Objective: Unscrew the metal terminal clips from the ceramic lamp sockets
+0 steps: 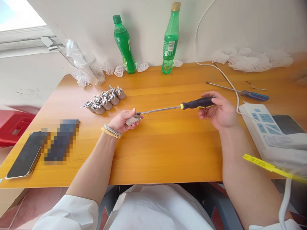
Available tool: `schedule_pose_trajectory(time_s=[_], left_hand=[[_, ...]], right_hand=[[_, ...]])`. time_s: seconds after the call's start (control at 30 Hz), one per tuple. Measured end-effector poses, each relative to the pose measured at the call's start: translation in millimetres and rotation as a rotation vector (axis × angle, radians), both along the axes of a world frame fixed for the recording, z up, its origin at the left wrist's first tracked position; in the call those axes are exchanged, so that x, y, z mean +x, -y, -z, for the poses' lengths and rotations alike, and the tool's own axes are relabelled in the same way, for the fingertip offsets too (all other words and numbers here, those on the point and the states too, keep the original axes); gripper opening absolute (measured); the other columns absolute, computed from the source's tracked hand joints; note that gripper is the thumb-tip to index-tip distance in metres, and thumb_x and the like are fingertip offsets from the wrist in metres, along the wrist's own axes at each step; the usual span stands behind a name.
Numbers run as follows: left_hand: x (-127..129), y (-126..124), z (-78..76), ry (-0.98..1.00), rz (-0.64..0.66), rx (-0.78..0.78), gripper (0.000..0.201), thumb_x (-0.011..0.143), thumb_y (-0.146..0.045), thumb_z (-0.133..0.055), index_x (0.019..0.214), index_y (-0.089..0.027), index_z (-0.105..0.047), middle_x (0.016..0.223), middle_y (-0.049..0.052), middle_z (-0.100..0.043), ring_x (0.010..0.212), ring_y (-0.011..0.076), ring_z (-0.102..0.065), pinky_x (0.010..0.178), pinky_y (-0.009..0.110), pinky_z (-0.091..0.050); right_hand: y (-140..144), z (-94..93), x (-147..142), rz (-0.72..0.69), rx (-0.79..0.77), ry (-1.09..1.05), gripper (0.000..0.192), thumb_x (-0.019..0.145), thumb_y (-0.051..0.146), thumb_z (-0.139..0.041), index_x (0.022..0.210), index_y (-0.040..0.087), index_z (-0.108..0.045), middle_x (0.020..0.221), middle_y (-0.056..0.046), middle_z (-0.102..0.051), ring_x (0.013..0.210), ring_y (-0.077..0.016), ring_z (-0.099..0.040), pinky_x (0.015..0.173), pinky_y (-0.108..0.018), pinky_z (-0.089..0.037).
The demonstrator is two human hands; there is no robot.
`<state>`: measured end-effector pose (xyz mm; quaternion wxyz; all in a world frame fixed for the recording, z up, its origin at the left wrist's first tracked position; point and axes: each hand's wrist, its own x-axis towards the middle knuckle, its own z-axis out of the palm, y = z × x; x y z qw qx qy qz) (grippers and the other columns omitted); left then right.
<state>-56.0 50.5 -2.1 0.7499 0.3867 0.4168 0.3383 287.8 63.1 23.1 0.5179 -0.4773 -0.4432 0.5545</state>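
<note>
L hand [121, 121] pinches small grey part [131, 120] on surface [168, 150]; R hand [219, 110] grips screwdriver [175, 107] handle, tip at part, shaft near level.

Small beige-grey part [132, 120]: on the wooden tabletop. Long screwdriver [175, 107], black-and-yellow handle, shaft near horizontal, tip set against the part's metal fitting.

Wooden table [168, 153] with bottles [123, 44], phone [24, 156].
</note>
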Motion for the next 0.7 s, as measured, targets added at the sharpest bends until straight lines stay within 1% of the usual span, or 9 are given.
schedule_pose_trajectory(time_s=[0.1,0.17,0.3,0.37,0.43,0.5,0.57,0.63,0.7], left_hand=[[-0.6,-0.1,-0.8,-0.028,0.005,0.014,0.043,0.073,-0.05,-0.071,0.076,-0.007,-0.07,0.058,0.006,-0.059,0.047,0.0089,-0.049,0.036,0.019,-0.03],[-1.4,-0.3,-0.6,-0.038,0.012,0.022,0.042,0.073,-0.05,-0.071,0.073,-0.008,-0.07,0.057,0.007,-0.059,0.046,0.0092,-0.048,0.035,0.019,-0.028],[-4.2,-0.5,-0.1,-0.046,0.033,0.04,0.044,0.072,-0.051,-0.071,0.069,-0.007,-0.068,0.058,0.009,-0.06,0.046,0.0099,-0.049,0.034,0.02,-0.025],[-6.0,-0.4,-0.3,-0.061,0.04,0.043,0.044,0.072,-0.05,-0.071,0.07,-0.006,-0.068,0.06,0.01,-0.062,0.046,0.0099,-0.049,0.034,0.02,-0.026],[-7.4,-0.4,-0.6,-0.08,0.038,0.041,0.044,0.072,-0.05,-0.071,0.072,-0.006,-0.069,0.063,0.01,-0.063,0.046,0.0095,-0.05,0.035,0.02,-0.026],[-8.0,-0.5,-0.7,-0.102,0.035,0.034,0.044,0.073,-0.05,-0.071,0.073,-0.006,-0.069,0.062,0.01,-0.062,0.046,0.0089,-0.049,0.035,0.02,-0.028],[-7.6,-1.0,-0.5,-0.126,0.047,0.013,0.046,0.072,-0.052,-0.071,0.074,-0.006,-0.07,0.057,0.008,-0.06,0.044,0.0086,-0.048,0.036,0.02,-0.028],[-6.8,-1.7,-0.3,-0.145,0.059,-0.012,0.048,0.07,-0.053,-0.072,0.074,-0.005,-0.07,0.054,0.007,-0.058,0.043,0.0086,-0.047,0.035,0.02,-0.027],[-6.2,-2.4,-0.1,-0.157,0.059,-0.034,0.049,0.069,-0.054,-0.073,0.075,-0.005,-0.07,0.053,0.007,-0.057,0.043,0.0087,-0.047,0.034,0.02,-0.025]], right_hand=[[2.1,-3.0,4.0,-0.096,0.01,0.001,0.027,0.069,0.027,-0.057,0.095,0.024,-0.053,0.061,-0.003,-0.067,0.051,-0.0179,-0.061,0.042,-0.026,-0.038],[1.9,-2.2,6.4,-0.098,-0.002,0.037,0.026,0.07,0.03,-0.063,0.093,0.024,-0.053,0.063,-0.002,-0.067,0.051,-0.0177,-0.062,0.042,-0.025,-0.038],[-2.4,7.6,10.6,-0.018,-0.029,0.187,0.03,0.072,0.05,-0.069,0.076,0.023,-0.056,0.049,0.001,-0.058,0.038,-0.0139,-0.052,0.034,-0.023,-0.034],[-4.8,13.3,12.1,0.023,-0.026,0.271,0.041,0.074,0.06,-0.064,0.067,0.021,-0.056,0.042,0.0,-0.052,0.032,-0.0126,-0.047,0.032,-0.024,-0.031],[-6.1,16.1,12.6,0.014,-0.019,0.31,0.051,0.076,0.068,-0.056,0.062,0.019,-0.056,0.04,-0.003,-0.053,0.032,-0.013,-0.046,0.032,-0.025,-0.03],[-6.2,15.4,11.7,-0.07,-0.014,0.241,0.054,0.076,0.071,-0.051,0.066,0.019,-0.059,0.047,-0.006,-0.059,0.036,-0.0151,-0.051,0.034,-0.026,-0.032],[-5.4,12.7,9.8,-0.146,0.0,0.115,0.044,0.073,0.064,-0.057,0.081,0.021,-0.06,0.056,-0.005,-0.065,0.042,-0.0172,-0.056,0.037,-0.026,-0.034],[-4.3,10.6,7.9,-0.156,0.006,0.04,0.038,0.068,0.053,-0.068,0.092,0.025,-0.056,0.06,-0.001,-0.066,0.045,-0.0178,-0.058,0.038,-0.026,-0.036],[-3.7,11.3,7.0,-0.13,-0.001,0.077,0.037,0.067,0.047,-0.073,0.091,0.027,-0.054,0.056,0.003,-0.063,0.042,-0.0163,-0.055,0.037,-0.025,-0.036]])
